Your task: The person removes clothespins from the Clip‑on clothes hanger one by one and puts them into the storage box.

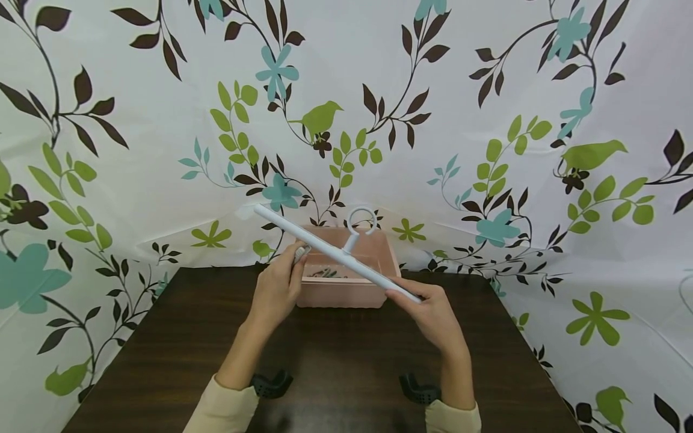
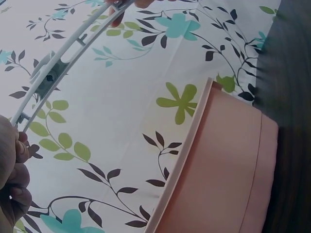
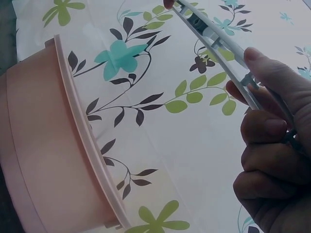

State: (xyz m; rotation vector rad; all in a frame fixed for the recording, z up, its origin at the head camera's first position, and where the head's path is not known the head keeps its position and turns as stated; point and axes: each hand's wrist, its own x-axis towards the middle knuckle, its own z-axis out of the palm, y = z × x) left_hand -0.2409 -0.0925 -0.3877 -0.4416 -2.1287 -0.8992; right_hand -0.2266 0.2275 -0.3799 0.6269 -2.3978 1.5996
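A pale blue-white hanger [image 1: 305,236] with a straight bar and a round open hook [image 1: 373,219] is held tilted above the table, its left end higher. My right hand [image 1: 433,313] grips the lower end of the bar, thumb on one side and curled fingers on the other, as the right wrist view [image 3: 272,141] shows too. My left hand [image 1: 277,288] is just under the bar left of the hook, pinching a small pale grey piece [image 1: 301,254] against it. Two thin parallel rails [image 2: 73,39] form the bar's underside in the left wrist view.
Behind the hands a pink plastic bin [image 1: 341,296] stands on the dark wooden table [image 1: 346,355], with several small greenish-grey pieces [image 1: 327,273] in it. Patterned cloth [image 1: 346,78] with leaves and birds hangs around the back and sides. Black bands [image 1: 271,385] circle both wrists.
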